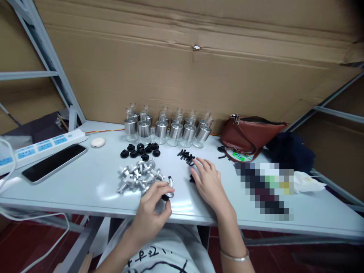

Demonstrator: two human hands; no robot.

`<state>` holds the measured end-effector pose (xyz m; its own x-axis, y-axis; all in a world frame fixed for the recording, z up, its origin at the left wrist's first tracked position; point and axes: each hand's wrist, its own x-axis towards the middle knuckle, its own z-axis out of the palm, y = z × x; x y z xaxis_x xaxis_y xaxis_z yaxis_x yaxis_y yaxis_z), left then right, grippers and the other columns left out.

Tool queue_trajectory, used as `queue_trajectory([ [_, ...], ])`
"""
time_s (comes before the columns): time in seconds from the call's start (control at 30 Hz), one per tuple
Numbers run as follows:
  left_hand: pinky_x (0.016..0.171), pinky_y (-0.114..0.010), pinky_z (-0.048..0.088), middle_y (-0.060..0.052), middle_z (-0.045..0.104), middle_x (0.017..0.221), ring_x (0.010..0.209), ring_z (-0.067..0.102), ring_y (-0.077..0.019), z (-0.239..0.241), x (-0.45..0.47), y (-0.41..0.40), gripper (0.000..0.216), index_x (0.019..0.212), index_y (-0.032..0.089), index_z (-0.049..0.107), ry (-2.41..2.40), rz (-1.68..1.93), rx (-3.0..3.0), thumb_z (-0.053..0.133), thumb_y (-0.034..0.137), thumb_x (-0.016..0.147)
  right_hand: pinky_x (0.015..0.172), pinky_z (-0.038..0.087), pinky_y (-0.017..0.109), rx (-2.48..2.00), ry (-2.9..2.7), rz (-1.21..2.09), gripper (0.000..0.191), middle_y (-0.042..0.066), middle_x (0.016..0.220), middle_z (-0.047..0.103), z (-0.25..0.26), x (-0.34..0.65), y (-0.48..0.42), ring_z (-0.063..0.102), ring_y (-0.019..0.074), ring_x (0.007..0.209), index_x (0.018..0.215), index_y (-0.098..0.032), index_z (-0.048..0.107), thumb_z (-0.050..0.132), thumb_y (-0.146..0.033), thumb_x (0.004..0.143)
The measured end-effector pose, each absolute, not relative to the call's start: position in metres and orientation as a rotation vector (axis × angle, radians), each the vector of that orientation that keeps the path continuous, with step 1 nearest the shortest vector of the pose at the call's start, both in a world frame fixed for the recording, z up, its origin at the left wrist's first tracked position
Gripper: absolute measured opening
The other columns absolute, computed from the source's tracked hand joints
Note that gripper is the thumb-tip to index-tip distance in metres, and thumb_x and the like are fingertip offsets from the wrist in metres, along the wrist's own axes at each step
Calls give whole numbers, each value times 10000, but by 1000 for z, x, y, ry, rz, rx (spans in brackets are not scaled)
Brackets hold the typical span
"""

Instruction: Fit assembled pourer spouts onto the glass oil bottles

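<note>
My left hand (pixel 155 206) is closed, pinching a silver pourer spout (pixel 171 183) between thumb and fingers near the front edge of the table. The spout has a black tip and a black stopper underneath. My right hand (pixel 209 184) is spread with its palm down, its fingertips beside a cluster of small black plastic pieces (pixel 186 156). A few more black pieces (pixel 192 178) lie partly hidden by its thumb. Loose silver spouts (pixel 133 178) are heaped left of my left hand. Behind them sit several black stoppers (pixel 141 149).
Several glass bottles with metal sleeves (pixel 161 129) stand along the cardboard wall (pixel 156 68). On the left are a power strip (pixel 42 146), a phone (pixel 54 163) and a round white case (pixel 98 142). A brown handbag (pixel 250 134) and crumpled white tissue (pixel 307 182) lie on the right.
</note>
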<state>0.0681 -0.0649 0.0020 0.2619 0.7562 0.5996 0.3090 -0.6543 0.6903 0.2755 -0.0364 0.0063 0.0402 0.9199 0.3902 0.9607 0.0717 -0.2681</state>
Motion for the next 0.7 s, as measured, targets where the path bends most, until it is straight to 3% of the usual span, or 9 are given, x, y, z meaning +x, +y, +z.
queue_trajectory([
  [0.07, 819, -276, 519, -61, 623, 1004, 943, 639, -171, 1, 68, -65, 287, 999, 211, 598, 957, 1362, 2110, 494, 51, 783, 945, 386, 502, -1890, -1950, -52, 398, 133, 1306, 575, 6, 274, -32, 433, 294, 1244, 1250, -175, 570, 313, -272, 963],
  [0.3, 841, -302, 511, -67, 607, 1012, 955, 624, -177, 1, 68, -65, 246, 1022, 201, 589, 953, 1373, 2093, 510, 92, 817, 818, 431, 394, -2020, -1735, -85, 403, 156, 1100, 662, -2, 290, -38, 587, 272, 985, 1066, -126, 673, 319, -96, 877],
  [0.5, 843, -299, 507, -53, 612, 975, 949, 614, -169, -2, 67, -64, 156, 997, 209, 602, 924, 1374, 2031, 537, 147, 869, 746, 445, 353, -2198, -1446, 5, 281, 128, 828, 699, -4, 320, -52, 633, 255, 767, 906, -125, 718, 470, -162, 781],
  [0.7, 883, -315, 522, -44, 627, 1051, 973, 638, -160, -15, 71, -65, 449, 1220, 249, 418, 892, 1410, 1712, 611, 157, 825, 634, 408, 335, -2252, -1335, 29, 165, 90, 741, 674, -3, 335, -71, 608, 243, 680, 764, -183, 690, 547, -251, 719],
])
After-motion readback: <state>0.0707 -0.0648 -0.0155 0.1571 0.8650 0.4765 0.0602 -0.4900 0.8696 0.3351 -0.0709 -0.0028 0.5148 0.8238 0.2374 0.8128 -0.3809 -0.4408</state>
